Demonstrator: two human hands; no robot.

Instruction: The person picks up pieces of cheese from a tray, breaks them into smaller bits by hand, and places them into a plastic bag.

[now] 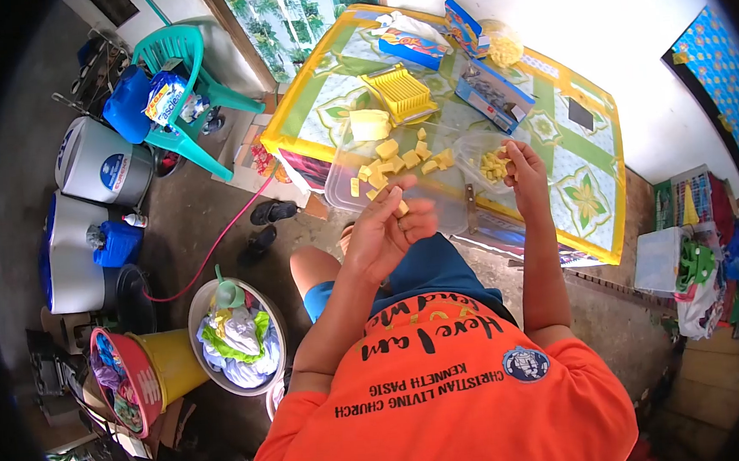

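Note:
My left hand (pixel 389 229) is closed in a pinch on a yellow piece (pixel 401 208), above the near edge of a clear plastic tray (pixel 344 174). Yellow chunks (pixel 387 150) and a larger pale yellow block (pixel 370 125) lie on the tray. At the tray's right side, my right hand (pixel 523 171) has its fingers closed at the rim of a clear container (pixel 469 144) holding small yellow pieces (pixel 494 167). A knife (pixel 471 206) lies between my hands. Behind the block stands a yellow slotted slicer (pixel 400 94).
Blue boxes (pixel 495 93) and a bowl of yellow pieces (pixel 504 47) stand farther back on the table (pixel 586 202). Left are a green chair (pixel 194 88), a laundry basin (pixel 239 347), buckets (pixel 169 364) and a pink hose (pixel 208 256). Stacked baskets (pixel 692 208) stand at right.

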